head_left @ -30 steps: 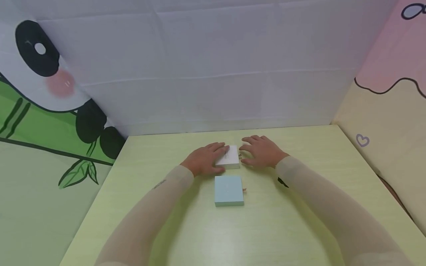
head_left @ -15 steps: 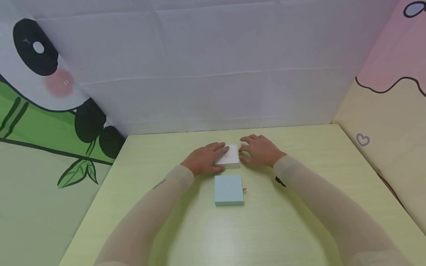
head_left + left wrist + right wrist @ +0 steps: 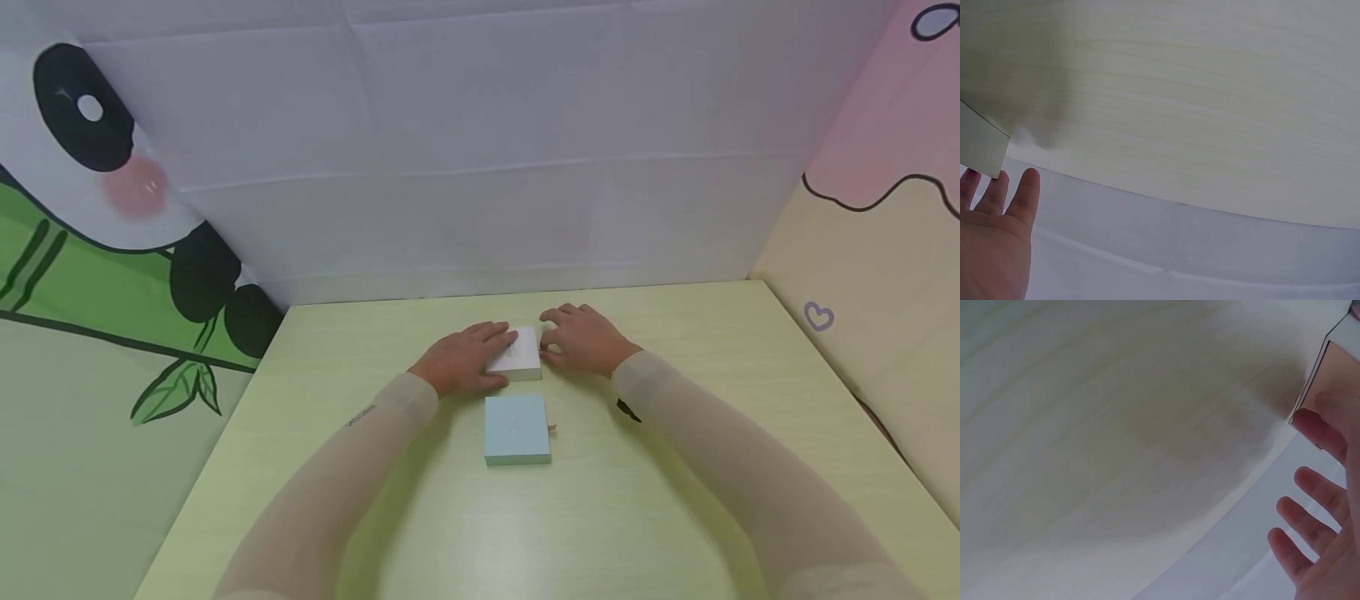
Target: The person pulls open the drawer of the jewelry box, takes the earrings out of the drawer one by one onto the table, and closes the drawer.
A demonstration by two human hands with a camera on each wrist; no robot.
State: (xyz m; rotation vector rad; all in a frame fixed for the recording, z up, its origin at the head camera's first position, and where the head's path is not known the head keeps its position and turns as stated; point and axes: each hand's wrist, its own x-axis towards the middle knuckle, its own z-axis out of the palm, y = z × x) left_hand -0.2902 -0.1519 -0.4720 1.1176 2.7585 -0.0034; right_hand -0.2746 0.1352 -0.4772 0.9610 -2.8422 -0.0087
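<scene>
A small white box (image 3: 521, 365) lies toward the back of the table. My left hand (image 3: 459, 360) holds it from the left, fingers over the top and far edge, thumb along the near side. In the left wrist view, fingertips (image 3: 1001, 177) meet the box's edge. My right hand (image 3: 588, 340) is at its right side. There, thumb and index finger (image 3: 1317, 428) appear to pinch a small tab beside the box's orange-tan side panel (image 3: 1332, 372); the tab is mostly hidden. The other right fingers are spread apart. In front sits a light blue box (image 3: 517, 429) with a small pinkish tab at its right.
The pale wooden table (image 3: 450, 533) ends at a white cloth backdrop (image 3: 480, 208). A printed cloth (image 3: 112, 333) with a cartoon figure hangs at the left, and a pink and cream one (image 3: 862, 275) at the right.
My right hand has moved slightly left, and its thumb and index finger have come together at the white box's right side. My left hand and both boxes stay put.
</scene>
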